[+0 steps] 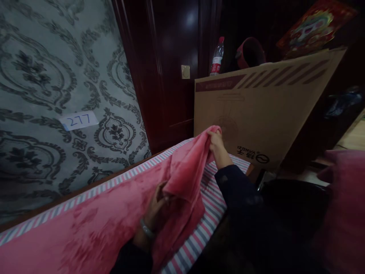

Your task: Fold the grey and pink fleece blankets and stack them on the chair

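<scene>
A pink plush blanket (114, 205) is spread along a surface with a striped sheet (213, 194). My right hand (217, 146) pinches the far end of the blanket, lifting it into a raised fold near a cardboard box. Closer to me, my left hand (154, 209), with a bracelet on its wrist, grips the edge of a folded-over part of the same blanket. Its fingertips are partly hidden by the cloth.
The large cardboard box (268, 110) stands beyond the sheet's end, with a plastic bottle (217, 59) and a red packet (310, 30) above it. Patterned wallpaper (57, 76) lines the left side. More pink fabric (345, 205) shows at right.
</scene>
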`<state>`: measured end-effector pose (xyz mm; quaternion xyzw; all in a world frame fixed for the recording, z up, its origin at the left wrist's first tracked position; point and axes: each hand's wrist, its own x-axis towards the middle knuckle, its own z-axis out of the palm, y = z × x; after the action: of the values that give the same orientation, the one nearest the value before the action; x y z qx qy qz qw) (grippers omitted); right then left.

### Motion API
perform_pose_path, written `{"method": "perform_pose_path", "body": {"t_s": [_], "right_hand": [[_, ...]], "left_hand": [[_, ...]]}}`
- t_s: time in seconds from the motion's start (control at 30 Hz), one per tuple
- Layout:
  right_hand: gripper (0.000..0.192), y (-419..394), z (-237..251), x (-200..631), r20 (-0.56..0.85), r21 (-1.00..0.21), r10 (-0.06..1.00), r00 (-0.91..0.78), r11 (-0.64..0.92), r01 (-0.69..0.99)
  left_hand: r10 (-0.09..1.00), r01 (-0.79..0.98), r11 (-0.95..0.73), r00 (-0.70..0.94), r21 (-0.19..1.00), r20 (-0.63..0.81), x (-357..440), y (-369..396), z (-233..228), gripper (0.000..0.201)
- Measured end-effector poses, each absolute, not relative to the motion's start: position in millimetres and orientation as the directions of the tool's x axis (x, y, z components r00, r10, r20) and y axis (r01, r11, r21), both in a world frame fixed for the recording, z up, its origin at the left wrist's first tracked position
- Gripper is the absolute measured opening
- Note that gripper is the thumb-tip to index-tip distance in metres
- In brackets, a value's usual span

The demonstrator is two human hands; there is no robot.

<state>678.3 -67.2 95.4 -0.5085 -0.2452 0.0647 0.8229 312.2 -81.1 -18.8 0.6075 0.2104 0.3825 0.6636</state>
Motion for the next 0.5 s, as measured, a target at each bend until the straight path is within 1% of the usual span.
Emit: {"method": "perform_pose_path", "body": {"t_s": [0.07, 0.1, 0.2, 0.3, 0.37, 0.4, 0.5], "right_hand": [[0.031, -52, 110, 696, 0.303, -0.887, 0.351, 0.886, 0.445, 0.127], [0.032, -47, 116, 705, 0.297, -0.894, 0.352, 0.888, 0.429, 0.128], [0.034, -36, 130, 734, 0.307, -0.908, 0.362, 0.88, 0.389, 0.157], [0.035, -27, 140, 765, 0.401, -0.909, 0.378, 0.835, 0.278, 0.311], [0.035, -19, 141, 781, 0.452, -0.892, 0.405, 0.795, 0.188, 0.412], [0.033, -15, 139, 786, 0.461, -0.885, 0.423, 0.78, 0.154, 0.44], [0.026, -4, 122, 790, 0.433, -0.889, 0.485, 0.76, 0.092, 0.447]], "left_hand": [[0.729, -0.242, -0.044, 0.656, 0.969, 0.197, 313, -79, -22, 0.074], [0.72, -0.226, -0.051, 0.667, 0.973, 0.193, 313, -78, -22, 0.074], [0.735, -0.119, -0.107, 0.659, 0.987, 0.159, 313, -81, -19, 0.063], [0.737, 0.011, -0.206, 0.659, 0.979, 0.147, 312, -89, -15, 0.052], [0.743, 0.071, -0.241, 0.655, 0.968, 0.137, 313, -93, -18, 0.048], [0.751, 0.097, -0.248, 0.648, 0.964, 0.128, 313, -94, -21, 0.048], [0.782, 0.17, -0.252, 0.615, 0.953, 0.097, 313, -93, -31, 0.048]]}}
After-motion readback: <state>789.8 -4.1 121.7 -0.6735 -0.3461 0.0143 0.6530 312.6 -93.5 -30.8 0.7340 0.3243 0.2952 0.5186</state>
